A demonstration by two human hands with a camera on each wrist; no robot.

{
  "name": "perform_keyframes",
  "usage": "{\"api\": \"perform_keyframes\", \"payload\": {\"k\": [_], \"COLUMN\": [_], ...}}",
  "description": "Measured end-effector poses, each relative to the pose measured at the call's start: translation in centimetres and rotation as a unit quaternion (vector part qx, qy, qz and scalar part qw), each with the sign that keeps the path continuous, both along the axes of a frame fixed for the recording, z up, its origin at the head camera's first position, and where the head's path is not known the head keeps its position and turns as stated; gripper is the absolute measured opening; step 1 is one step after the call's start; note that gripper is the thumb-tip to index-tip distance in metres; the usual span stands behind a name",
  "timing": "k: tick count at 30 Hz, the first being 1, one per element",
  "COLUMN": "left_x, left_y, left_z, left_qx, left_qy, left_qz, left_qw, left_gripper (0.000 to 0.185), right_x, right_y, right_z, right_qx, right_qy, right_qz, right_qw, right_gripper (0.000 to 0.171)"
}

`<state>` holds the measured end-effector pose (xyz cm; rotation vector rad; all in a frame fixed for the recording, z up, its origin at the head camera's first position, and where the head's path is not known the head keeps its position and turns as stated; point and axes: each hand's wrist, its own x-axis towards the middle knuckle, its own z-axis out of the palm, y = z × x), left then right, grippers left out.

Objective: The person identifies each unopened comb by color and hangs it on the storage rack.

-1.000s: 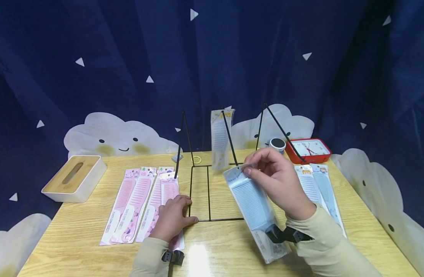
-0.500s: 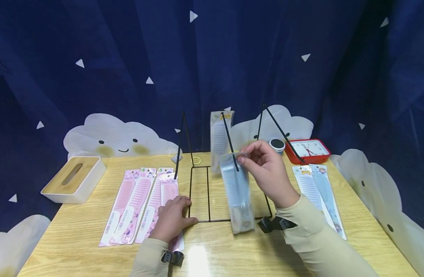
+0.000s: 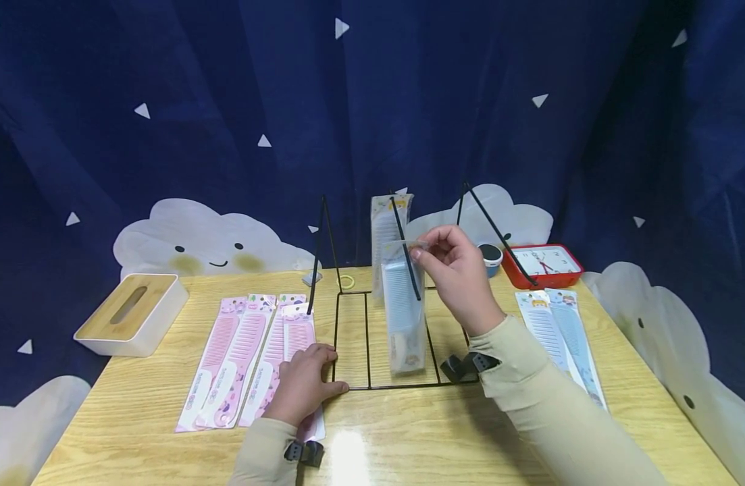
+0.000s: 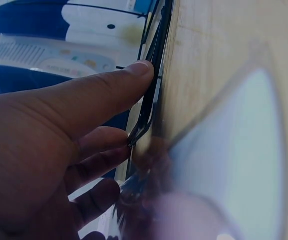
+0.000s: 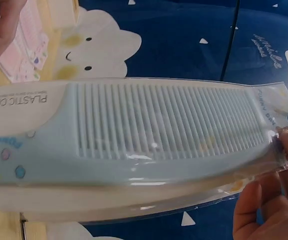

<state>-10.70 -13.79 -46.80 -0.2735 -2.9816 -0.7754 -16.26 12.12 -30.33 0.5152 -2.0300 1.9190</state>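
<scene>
Hanging almost upright, the blue packaged comb [image 3: 401,317] is pinched at its top edge by the right hand [image 3: 454,270], thumb and forefinger closed on the card header while the other fingers curl loosely. Its long axis runs from 12 to 6 o'clock, header up and handle end down, hovering over the base of the black wire rack [image 3: 372,337]. In the right wrist view the header hole sits right at the tip of a slanted rack peg [image 3: 405,253], so I judge the hanging is in progress: whether the peg is through cannot be told.

One comb pack [image 3: 384,236] already hangs on that peg, behind the held one at 12 o'clock. Two more blue packs [image 3: 557,331] lie flat at 3 o'clock, and four pink comb packs [image 3: 250,351] at 9 o'clock, so most of the stock appears left to hang.

At 7 o'clock the left hand [image 3: 302,385] rests flat, fingers relaxed, on the nearest pink pack, its thumb against the rack's base wire. On the wooden table [image 3: 165,445] farther out stand a tissue box [image 3: 129,312] and a red clock [image 3: 545,262].
</scene>
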Motion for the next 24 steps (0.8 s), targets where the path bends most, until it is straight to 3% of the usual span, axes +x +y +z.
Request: {"api": "perform_keyframes", "payload": {"k": [24], "left_x": [0.0], "left_y": [-0.1], "left_z": [0.0], "left_qx": [0.007], "left_qy": [-0.005], "left_qz": [-0.003], "left_qw": [1.0], "left_gripper": [0.056], "right_x": [-5.4], "right_y": [-0.6], "right_z": [1.1], "right_qx": [0.042], "right_qy": [-0.043], "right_qz": [-0.054], "right_qw": [0.997], "right_gripper": [0.019]}}
